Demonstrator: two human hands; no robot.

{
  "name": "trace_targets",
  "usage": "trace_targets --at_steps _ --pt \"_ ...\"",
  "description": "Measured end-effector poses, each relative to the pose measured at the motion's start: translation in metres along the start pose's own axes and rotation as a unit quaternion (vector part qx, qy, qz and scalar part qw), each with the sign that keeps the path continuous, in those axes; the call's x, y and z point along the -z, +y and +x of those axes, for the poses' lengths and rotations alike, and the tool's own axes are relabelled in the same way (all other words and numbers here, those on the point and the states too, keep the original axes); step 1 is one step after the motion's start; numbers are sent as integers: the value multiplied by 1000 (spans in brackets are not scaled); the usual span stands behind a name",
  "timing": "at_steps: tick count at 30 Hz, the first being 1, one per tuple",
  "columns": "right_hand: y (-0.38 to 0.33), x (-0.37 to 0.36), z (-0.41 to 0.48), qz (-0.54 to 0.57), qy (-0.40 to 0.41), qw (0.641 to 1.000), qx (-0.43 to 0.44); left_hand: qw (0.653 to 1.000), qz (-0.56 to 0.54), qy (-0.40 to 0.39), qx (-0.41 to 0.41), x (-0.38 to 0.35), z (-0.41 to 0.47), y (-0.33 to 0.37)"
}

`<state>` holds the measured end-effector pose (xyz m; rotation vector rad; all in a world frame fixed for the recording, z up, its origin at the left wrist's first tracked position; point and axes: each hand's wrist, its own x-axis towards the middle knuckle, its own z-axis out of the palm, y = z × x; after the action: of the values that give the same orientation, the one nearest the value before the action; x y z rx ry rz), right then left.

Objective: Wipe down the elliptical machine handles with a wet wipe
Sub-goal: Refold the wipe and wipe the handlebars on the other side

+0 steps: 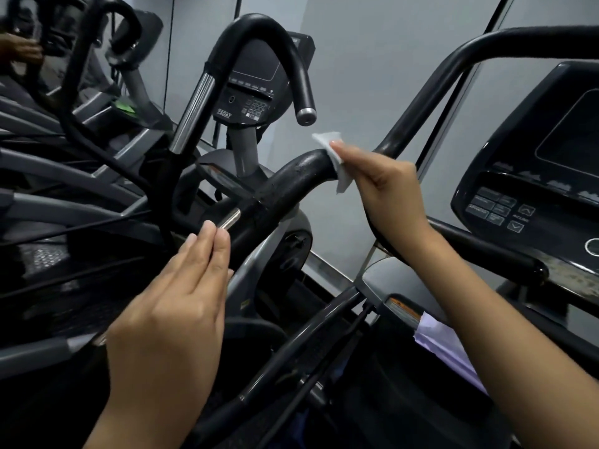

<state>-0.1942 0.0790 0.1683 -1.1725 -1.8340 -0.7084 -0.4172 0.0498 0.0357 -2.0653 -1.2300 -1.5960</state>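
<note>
Fingers [351,156] pinch wet wipe [324,138] against handle [291,184] end.

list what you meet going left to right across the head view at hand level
left hand → handle → wipe → right hand → right console

Left grip [181,286] flat, outstretched, right grip [385,189] raised, pinching
</note>
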Motion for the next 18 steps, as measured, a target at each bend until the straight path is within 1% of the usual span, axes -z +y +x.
trace_targets --at_steps 1,2,4,6,7,8,10,11,13,16,18 --pt "1 1 4 -3 0 1000 -23 1000 10 4 -3 -1 0 -1" --pt "-1 0 3 -11 7 1000 -29 1000 21 10 -6 0 0 -2" --pt "-18 -6 -5 -23 17 1000 13 999 27 14 -11 1 1 -2" --pt "-35 -7 -11 -20 1 997 76 999 36 8 -20 4 3 -1" --pt "-39 -4 -9 -23 -11 996 80 999 41 4 -30 5 3 -2" --pt "-40 -1 -4 -32 -19 998 57 999 39 2 -36 6 4 -2" --pt "-41 3 3 -50 -15 998 -20 999 33 -2 -37 7 5 -5" --pt "-43 2 2 -56 -9 998 -37 999 33 -8 -37 7 6 -6" --pt "-58 -5 -7 -67 -10 997 -20 998 34 -25 -44 6 9 -9" --pt "-85 -9 -18 -70 -55 996 32 994 54 -75 -59 10 14 -9" --pt "-95 -3 -7 -82 -61 995 1 989 63 -112 -74 17 17 -9"
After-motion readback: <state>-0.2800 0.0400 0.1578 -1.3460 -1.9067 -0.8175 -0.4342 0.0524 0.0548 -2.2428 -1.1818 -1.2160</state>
